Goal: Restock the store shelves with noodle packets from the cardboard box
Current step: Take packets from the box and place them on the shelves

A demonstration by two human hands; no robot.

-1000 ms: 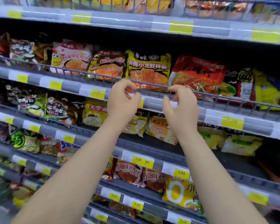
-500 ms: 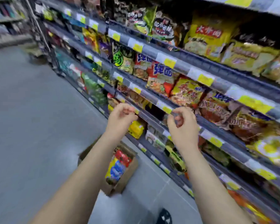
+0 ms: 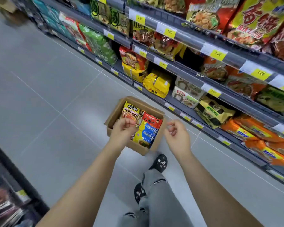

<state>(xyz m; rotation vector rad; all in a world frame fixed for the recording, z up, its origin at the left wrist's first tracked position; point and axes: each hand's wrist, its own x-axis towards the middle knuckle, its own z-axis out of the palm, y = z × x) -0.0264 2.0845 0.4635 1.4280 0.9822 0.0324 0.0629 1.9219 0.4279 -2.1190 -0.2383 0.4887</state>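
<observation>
An open cardboard box [image 3: 115, 117] stands on the grey tiled floor beside the bottom shelf. Inside lie noodle packets: a yellow one [image 3: 130, 110] at the far left, a red one [image 3: 152, 120] and a blue-and-yellow one [image 3: 146, 133]. My left hand [image 3: 123, 130] hovers over the box with fingers loosely curled, holding nothing. My right hand [image 3: 177, 133] hangs just right of the box, fingers loosely curled and empty. The shelves [image 3: 184, 69] on the right carry many noodle packets behind yellow price tags.
My legs in grey trousers and black patterned shoes [image 3: 159, 163] stand just in front of the box. Another shelf unit [image 3: 10, 185] edges the aisle at the lower left. Grey floor tiles [image 3: 47, 95] stretch to the left of the box.
My view has swung from the upper shelf rail down to the floor. Both hands have left the rail and dropped to the box, still empty.
</observation>
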